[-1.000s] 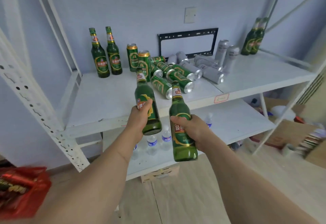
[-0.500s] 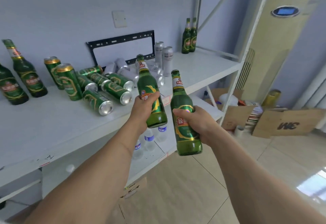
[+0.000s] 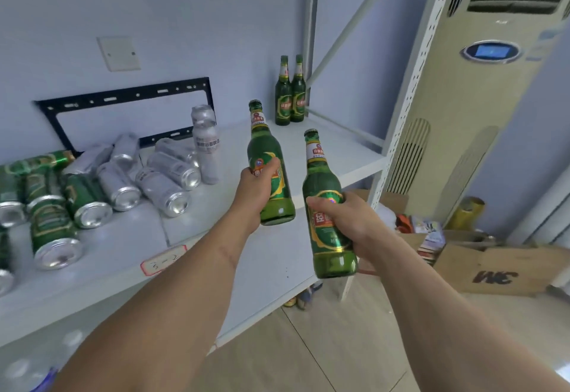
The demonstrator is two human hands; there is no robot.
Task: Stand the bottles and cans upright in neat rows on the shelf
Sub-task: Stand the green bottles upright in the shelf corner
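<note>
Both bare forearms reach forward, up from the bottom edge. Left hand (image 3: 257, 189) grips a green bottle (image 3: 270, 172) around its body, thumb across the label, held upright. Right hand (image 3: 345, 217) grips a second green bottle (image 3: 327, 206) mid-body, fingers wrapped, slightly lower and to the right.

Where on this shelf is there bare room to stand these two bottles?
Free: the shelf between the upright silver cans and the two standing bottles at the back right, and the front strip near the paper label. Crowded: the left, with toppled silver cans and green cans.
</note>
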